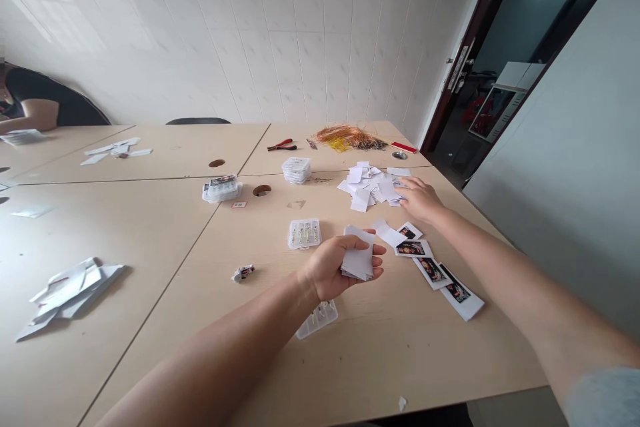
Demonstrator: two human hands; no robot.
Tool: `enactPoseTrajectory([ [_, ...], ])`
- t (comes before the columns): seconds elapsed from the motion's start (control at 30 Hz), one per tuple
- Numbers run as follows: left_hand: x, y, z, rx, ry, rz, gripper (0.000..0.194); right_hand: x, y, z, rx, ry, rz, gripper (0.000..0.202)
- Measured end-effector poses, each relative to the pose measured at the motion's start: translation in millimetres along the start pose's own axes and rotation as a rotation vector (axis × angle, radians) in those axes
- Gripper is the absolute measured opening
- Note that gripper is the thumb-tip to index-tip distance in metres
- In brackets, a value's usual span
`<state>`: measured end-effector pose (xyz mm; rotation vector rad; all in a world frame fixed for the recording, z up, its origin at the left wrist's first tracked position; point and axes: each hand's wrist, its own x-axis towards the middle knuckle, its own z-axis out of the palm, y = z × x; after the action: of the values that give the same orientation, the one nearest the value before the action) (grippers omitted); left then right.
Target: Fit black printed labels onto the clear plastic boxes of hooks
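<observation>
My left hand (pixel 333 267) is closed around a stack of small white paper cards (pixel 358 252), thumb lying across the top. My right hand (pixel 419 199) reaches out over the right side of a loose pile of white cards (pixel 367 183), its fingers stretched and touching the pile's edge. Between the hands, a white slip (pixel 389 233) overlaps a row of printed cards (pixel 431 271) with dark pictures. A clear plastic box (pixel 305 233) with small lures in it lies beyond my left wrist. Another clear box (pixel 318 319) is partly hidden under my left forearm.
Stacked clear boxes (pixel 297 170) and more boxes (pixel 221 188) stand farther back. Red-handled pliers (pixel 283 145) and a bundle of copper-coloured wire (pixel 350 137) lie at the far edge. A crumpled wrapper (pixel 243 273) and folded papers (pixel 75 290) are leftward. Another person's arm (pixel 37 113) rests far left.
</observation>
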<state>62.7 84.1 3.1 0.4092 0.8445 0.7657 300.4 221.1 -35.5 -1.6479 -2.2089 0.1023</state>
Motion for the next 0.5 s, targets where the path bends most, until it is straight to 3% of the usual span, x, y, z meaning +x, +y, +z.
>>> enactPoseTrajectory([
  [0.17, 3, 0, -1.8, -0.02, 0.013, 0.01, 0.031, 2, 6, 9, 0.001, 0.007, 0.05, 0.028],
  [0.3, 7, 0, -3.3, -0.039, 0.046, 0.023, 0.015, -12, -1, -2, 0.08, 0.041, 0.063, 0.026],
  [0.37, 9, -1, -3.7, -0.062, 0.055, 0.044, 0.012, -27, -13, -10, 0.135, 0.053, 0.013, 0.025],
  [0.5, 13, -1, -3.2, -0.111, 0.069, 0.071, 0.035, -72, -59, -21, 0.226, 0.07, -0.211, 0.021],
])
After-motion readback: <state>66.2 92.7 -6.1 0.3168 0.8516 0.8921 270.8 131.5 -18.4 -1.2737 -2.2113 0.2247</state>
